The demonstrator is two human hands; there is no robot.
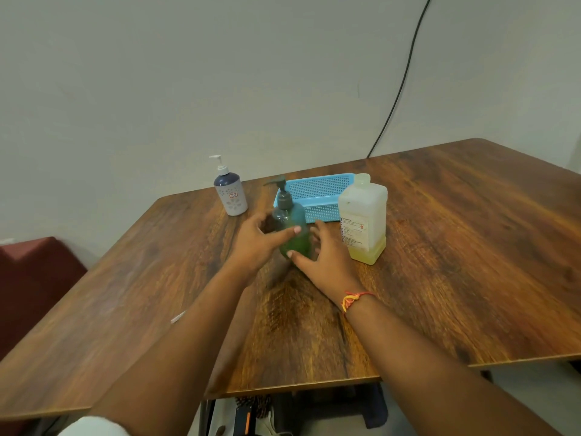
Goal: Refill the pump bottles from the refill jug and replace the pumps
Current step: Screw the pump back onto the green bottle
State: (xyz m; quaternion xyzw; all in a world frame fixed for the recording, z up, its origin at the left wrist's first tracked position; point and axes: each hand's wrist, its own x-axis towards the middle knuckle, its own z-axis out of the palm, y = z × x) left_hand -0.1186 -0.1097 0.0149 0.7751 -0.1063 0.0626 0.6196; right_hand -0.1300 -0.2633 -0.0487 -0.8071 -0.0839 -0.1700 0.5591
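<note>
Brown wood-grain table point(440, 262) against a pale wall point(220, 73). Translucent refill jug point(363, 218), yellow liquid low, right. Empty blue mesh tray point(317, 196) behind. Green pump bottle point(292, 228), centre, pump on; white-pump grey bottle point(231, 196) far left. Left hand point(261, 243) and right hand point(323, 256) flank the green bottle, fingers spread, grip unclear.

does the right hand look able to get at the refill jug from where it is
Probably yes: the right hand is open beside the green pump bottle, and the refill jug stands just to its right with bare table between.

Plain pale wall point(220, 73) w/ black cable point(405, 73); wood-grain table point(456, 262); dark red seat point(28, 278) at left
</note>
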